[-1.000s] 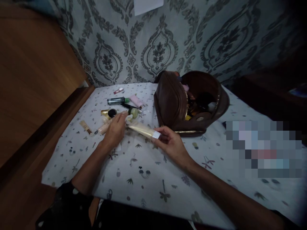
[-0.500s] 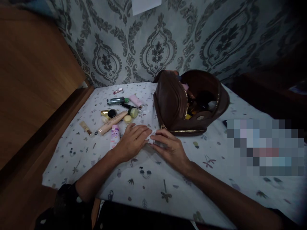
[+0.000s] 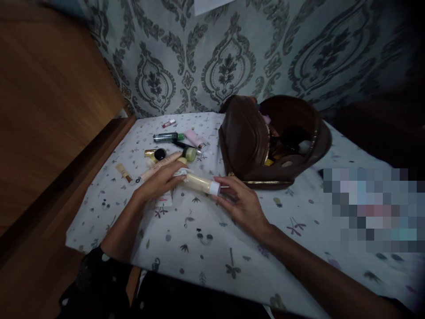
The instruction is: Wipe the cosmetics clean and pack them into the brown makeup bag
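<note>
My right hand (image 3: 245, 203) grips a pale yellow bottle (image 3: 198, 182) by its white cap end, fingertips at the cap. At the bottle's other end, my left hand (image 3: 162, 180) pinches a crumpled white tissue (image 3: 183, 172) against it. The bottle lies nearly level just above the patterned cloth. Under and beside my left hand are a long beige tube (image 3: 154, 168) and a white-and-pink tube (image 3: 164, 199), both partly covered. A small green-lidded jar (image 3: 189, 154) sits just beyond my left fingers.
An open brown leather bag (image 3: 244, 137) full of items stands at the back right. Around the left side lie a green-capped bottle (image 3: 168, 137), a pink tube (image 3: 194, 138), a black round lid (image 3: 160, 154) and a small beige tube (image 3: 123, 173). A wooden cabinet (image 3: 56, 106) borders the left.
My hands have moved apart, left hand leftward, and the pale bottle now shows between them. The white tissue has shifted left with my left hand. The view has turned slightly.
</note>
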`<state>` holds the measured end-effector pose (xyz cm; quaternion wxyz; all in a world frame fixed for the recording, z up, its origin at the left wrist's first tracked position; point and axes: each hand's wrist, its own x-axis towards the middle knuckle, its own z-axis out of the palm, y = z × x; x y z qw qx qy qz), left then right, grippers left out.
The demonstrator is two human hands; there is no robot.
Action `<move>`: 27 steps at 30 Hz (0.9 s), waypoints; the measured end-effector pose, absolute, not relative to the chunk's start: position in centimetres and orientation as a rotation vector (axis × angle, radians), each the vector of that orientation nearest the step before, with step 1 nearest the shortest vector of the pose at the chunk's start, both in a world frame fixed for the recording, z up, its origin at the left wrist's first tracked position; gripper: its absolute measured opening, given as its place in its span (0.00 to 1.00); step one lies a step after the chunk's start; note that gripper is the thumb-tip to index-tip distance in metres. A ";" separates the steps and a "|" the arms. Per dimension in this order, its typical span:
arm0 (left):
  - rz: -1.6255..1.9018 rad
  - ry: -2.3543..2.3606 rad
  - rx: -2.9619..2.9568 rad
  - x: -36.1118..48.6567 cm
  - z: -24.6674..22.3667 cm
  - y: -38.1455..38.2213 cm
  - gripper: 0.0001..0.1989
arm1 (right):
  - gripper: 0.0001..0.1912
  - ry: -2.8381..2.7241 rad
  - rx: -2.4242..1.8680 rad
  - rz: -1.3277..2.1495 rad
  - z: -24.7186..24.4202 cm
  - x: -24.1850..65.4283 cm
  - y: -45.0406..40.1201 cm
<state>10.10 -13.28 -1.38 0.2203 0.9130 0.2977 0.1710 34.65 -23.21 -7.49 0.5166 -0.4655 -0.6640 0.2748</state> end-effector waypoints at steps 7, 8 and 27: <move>0.471 0.849 2.287 9.2 -1.3 -13.0 0.17 | 0.22 -1.473 -1.239 1.002 -7.6 34.5 -23.2; 0.461 0.856 2.245 9.1 -1.3 -13.0 0.18 | 0.22 -1.462 -1.242 1.027 -7.5 34.4 -23.2; 0.416 0.710 2.857 15.4 -3.1 -19.8 0.21 | 0.09 -1.757 -1.269 0.506 -7.1 33.8 -23.7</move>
